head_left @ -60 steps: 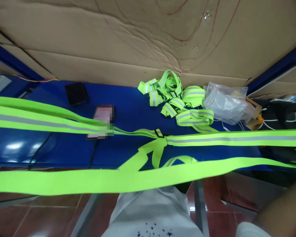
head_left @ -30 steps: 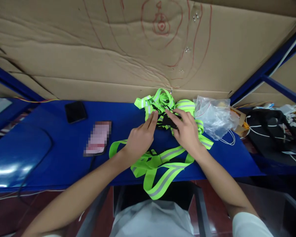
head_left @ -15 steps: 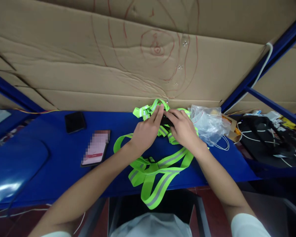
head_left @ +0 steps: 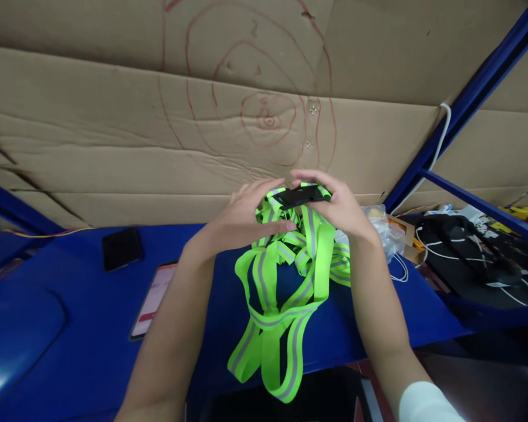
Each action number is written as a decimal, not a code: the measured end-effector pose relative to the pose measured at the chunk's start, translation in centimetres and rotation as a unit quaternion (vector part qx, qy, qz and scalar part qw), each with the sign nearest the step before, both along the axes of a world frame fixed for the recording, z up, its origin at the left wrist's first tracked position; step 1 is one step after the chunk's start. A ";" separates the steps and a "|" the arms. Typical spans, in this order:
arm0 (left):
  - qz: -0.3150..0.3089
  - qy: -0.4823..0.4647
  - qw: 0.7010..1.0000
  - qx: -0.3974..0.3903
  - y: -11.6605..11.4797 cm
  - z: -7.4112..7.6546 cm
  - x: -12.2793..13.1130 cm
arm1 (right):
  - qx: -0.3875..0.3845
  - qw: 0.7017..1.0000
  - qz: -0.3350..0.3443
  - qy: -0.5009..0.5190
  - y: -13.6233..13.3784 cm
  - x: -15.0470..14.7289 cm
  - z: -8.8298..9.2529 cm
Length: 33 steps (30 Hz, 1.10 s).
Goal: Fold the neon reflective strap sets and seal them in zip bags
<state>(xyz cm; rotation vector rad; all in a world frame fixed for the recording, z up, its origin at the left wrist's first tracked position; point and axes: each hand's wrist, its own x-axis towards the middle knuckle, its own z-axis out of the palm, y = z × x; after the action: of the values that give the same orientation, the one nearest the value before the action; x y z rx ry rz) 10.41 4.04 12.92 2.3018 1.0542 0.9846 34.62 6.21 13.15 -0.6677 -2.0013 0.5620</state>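
A black plastic buckle, fixed to neon-green reflective straps with grey stripes, is lifted above the blue table. My left hand is around the buckle's left end and the strap there, fingers behind and thumb in front. At the other end, my right hand grips the buckle between thumb and fingers. Strap loops hang below both hands, and the lowest ones reach past the table's front edge. More bunched strap lies behind them, partly hidden by my hands.
On the blue table to the left lie a black wallet-like item and a phone, partly behind my left forearm. Clear plastic bags and white cables lie right. A cardboard wall stands behind, beside a blue frame post.
Both hands have raised the buckle and turned it into view, drawing the straps up into hanging loops. The camera view has tilted up a little.
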 end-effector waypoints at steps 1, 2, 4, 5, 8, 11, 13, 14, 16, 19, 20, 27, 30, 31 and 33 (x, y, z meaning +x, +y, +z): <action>-0.040 -0.051 0.998 -0.025 0.2 -0.2 0.3 | -0.008 1.000 0.004 0.024 -0.1 -0.3 0.0; -0.081 -0.112 0.988 -0.061 0.3 -0.5 0.7 | -0.014 0.999 0.004 0.048 -0.1 -0.6 -0.1; -0.135 -0.235 0.953 -0.132 0.5 -1.0 1.5 | -0.018 0.996 -0.001 0.088 -0.2 -1.1 -0.2; -0.146 -0.289 0.934 -0.154 0.6 -1.2 1.9 | -0.022 0.995 0.000 0.100 -0.2 -1.2 -0.3; -0.144 -0.405 0.886 -0.175 0.5 -1.5 2.5 | -0.073 0.990 0.055 0.107 -0.5 -1.0 -0.5; -0.152 -0.438 0.867 -0.182 0.1 -1.2 2.7 | -0.182 0.964 0.153 0.117 -0.7 -0.6 -0.9; -0.151 -0.425 0.874 -0.179 -0.2 -1.2 2.8 | -0.265 0.934 0.204 0.126 -0.6 -0.6 -1.3; -0.142 -0.413 0.883 -0.173 -0.2 -1.3 2.9 | -0.301 0.919 0.216 0.134 -0.5 -0.7 -1.5; -0.102 -0.382 0.904 -0.160 -0.2 -1.7 3.0 | -0.344 0.900 0.207 0.170 -0.3 -1.2 -1.8; -0.062 -0.351 0.914 -0.195 0.0 -2.5 2.7 | -0.340 0.897 0.152 0.237 -0.1 -1.9 -2.0; -0.081 -0.344 0.907 -0.229 0.1 -2.6 2.3 | -0.331 0.899 0.137 0.252 0.0 -2.0 -2.1; -0.199 -0.275 0.868 -0.363 0.7 -2.8 0.5 | -0.225 0.942 0.098 0.228 0.6 -2.5 -3.0; -0.086 -0.278 0.921 -0.259 1.2 -3.7 1.8 | -0.139 0.974 0.008 0.178 0.7 -3.2 -3.4; -0.058 -0.291 0.930 -0.216 1.4 -4.0 2.2 | -0.108 0.981 -0.026 0.160 0.7 -3.4 -3.6; -0.039 -0.302 0.940 -0.156 1.8 -4.5 2.6 | -0.057 0.987 -0.076 0.126 0.7 -3.6 -3.8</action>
<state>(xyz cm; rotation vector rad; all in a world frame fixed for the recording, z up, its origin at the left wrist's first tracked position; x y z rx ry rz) 12.98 5.85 8.37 1.6102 0.7786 1.2727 31.03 6.95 9.32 -0.7712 -1.6769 0.6399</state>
